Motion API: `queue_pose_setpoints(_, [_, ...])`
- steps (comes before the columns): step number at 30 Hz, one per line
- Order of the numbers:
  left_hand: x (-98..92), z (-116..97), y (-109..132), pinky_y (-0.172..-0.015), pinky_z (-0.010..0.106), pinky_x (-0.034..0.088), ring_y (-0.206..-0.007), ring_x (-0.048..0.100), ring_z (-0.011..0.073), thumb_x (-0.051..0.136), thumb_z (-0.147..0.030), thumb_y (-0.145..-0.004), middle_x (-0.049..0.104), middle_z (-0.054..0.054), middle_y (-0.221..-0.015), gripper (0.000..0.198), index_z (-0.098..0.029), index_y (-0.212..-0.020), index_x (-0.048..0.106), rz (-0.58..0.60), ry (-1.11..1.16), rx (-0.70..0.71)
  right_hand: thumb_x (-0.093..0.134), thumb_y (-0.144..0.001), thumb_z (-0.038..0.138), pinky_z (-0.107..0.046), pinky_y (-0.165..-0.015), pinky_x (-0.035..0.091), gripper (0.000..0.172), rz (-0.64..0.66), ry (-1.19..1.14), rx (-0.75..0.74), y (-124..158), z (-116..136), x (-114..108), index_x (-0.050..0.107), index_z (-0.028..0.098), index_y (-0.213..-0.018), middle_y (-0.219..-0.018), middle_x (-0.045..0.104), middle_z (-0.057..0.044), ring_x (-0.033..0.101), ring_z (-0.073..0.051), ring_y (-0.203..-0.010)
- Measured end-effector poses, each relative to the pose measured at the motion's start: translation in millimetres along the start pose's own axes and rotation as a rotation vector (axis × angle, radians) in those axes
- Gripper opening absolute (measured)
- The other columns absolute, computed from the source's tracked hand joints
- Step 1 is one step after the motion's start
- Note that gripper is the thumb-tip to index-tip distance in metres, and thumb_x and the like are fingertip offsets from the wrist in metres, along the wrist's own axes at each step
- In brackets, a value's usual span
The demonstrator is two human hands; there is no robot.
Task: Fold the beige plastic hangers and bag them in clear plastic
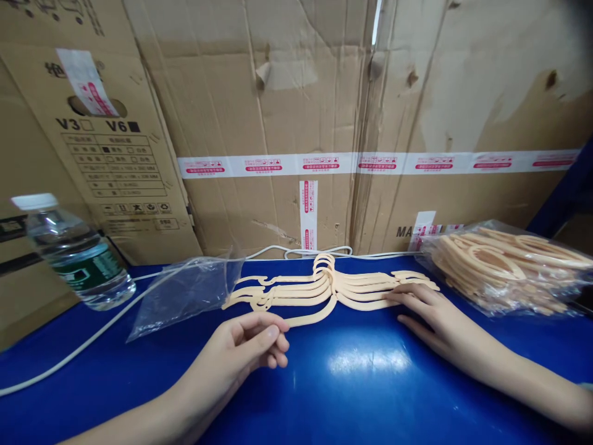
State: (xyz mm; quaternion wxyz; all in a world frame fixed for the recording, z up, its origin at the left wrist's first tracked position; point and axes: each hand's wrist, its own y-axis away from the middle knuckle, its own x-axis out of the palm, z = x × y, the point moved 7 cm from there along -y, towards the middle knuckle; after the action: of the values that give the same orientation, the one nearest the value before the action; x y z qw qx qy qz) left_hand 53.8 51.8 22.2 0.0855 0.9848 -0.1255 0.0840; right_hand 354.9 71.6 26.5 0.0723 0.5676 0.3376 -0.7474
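Several flat beige plastic hangers (324,290) lie fanned in a row on the blue table (352,377), hooks pointing away from me. My left hand (245,349) rests on the table just in front of their left ends, fingers curled in, thumb over them, and I cannot see anything in it. My right hand (430,315) lies flat with fingers stretched out, fingertips touching the right ends of the hangers. A clear empty plastic bag (185,293) lies at the left ends of the hangers.
A clear bag full of beige hangers (504,266) sits at the right. A water bottle (76,253) stands at the left. A white cable (92,337) runs across the table. Large taped cardboard boxes (296,123) wall off the back.
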Motion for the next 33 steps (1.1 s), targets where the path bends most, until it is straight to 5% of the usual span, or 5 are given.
queue_pose_setpoints(10, [-6.6, 12, 2, -0.058, 0.020, 0.041, -0.060, 0.052, 0.0093, 0.083, -0.030, -0.069, 0.054, -0.005, -0.067, 0.023, -0.021, -0.085, 0.070, 0.031, -0.172, 0.082, 0.046, -0.098, 0.031, -0.039, -0.084, 0.052, 0.017, 0.008, -0.154, 0.027, 3, 7, -7, 0.059, 0.023, -0.091, -0.103, 0.060, -0.010, 0.059, -0.025, -0.099])
queue_pose_setpoints(18, [-0.9, 17, 2, -0.049, 0.019, 0.036, -0.045, 0.051, 0.0083, 0.081, -0.049, -0.071, 0.056, -0.003, -0.050, 0.035, -0.016, -0.079, 0.072, 0.139, -0.105, 0.026, 0.046, -0.098, 0.040, -0.028, -0.058, 0.049, 0.022, 0.079, -0.306, 0.164, 7, 0, -20, 0.056, 0.023, -0.088, -0.079, 0.064, -0.002, 0.060, -0.017, -0.065])
queue_pose_setpoints(25, [1.6, 15, 4, -0.052, 0.020, 0.040, -0.047, 0.055, 0.0106, 0.074, -0.052, -0.080, 0.046, -0.007, -0.044, 0.036, -0.017, -0.087, 0.069, 0.064, -0.032, 0.035, 0.057, -0.091, 0.047, -0.027, -0.059, 0.049, 0.027, -0.111, -0.332, 0.219, 7, -7, -49, 0.058, 0.022, -0.083, -0.077, 0.065, -0.002, 0.063, -0.018, -0.067])
queue_pose_setpoints(29, [-2.8, 11, 6, -0.066, 0.021, 0.048, -0.074, 0.064, 0.0144, 0.084, -0.040, -0.071, 0.068, 0.003, -0.080, 0.036, -0.018, -0.095, 0.071, -0.025, -0.101, 0.092, 0.060, -0.088, 0.049, -0.027, -0.059, 0.051, 0.027, -0.202, -0.333, 0.261, 10, -10, -55, 0.058, 0.022, -0.087, -0.080, 0.065, -0.003, 0.064, -0.019, -0.070])
queue_pose_setpoints(33, [-5.8, 10, 9, -0.081, 0.029, 0.053, -0.106, 0.063, 0.0247, 0.083, -0.035, -0.071, 0.052, 0.010, -0.137, 0.066, -0.025, -0.130, 0.054, -0.126, 0.023, 0.089, 0.060, -0.089, 0.047, -0.024, -0.054, 0.051, 0.025, -0.240, -0.332, 0.251, 10, -4, -57, 0.058, 0.023, -0.093, -0.082, 0.065, -0.003, 0.064, -0.018, -0.069])
